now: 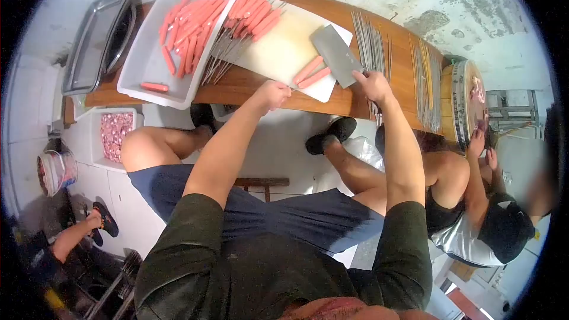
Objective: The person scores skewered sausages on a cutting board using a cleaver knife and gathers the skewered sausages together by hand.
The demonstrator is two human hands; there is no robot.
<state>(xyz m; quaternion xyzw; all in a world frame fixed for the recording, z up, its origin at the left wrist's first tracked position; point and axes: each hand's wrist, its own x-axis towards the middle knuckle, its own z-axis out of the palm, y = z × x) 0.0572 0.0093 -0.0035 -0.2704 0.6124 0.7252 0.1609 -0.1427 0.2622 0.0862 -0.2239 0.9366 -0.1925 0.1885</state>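
My right hand (374,87) is closed around the handle of a cleaver (333,53), its broad grey blade lying over the right edge of a white cutting board (267,59). Two pink sausages (308,70) lie side by side on the board, just left of the blade. At their near ends my left hand (274,95) is pinched on what looks like a thin metal skewer, mostly hidden by the fingers. Skewered sausages (255,12) are piled at the board's far left, their metal skewers (222,53) pointing toward me.
A white tub (127,77) of loose sausages stands left of the board. Metal skewers (368,35) and more sticks (424,83) lie to the right. Beyond is a round chopping block (459,101), with another person's hands (477,145) at it. Chopped meat (115,136) fills a lower tub.
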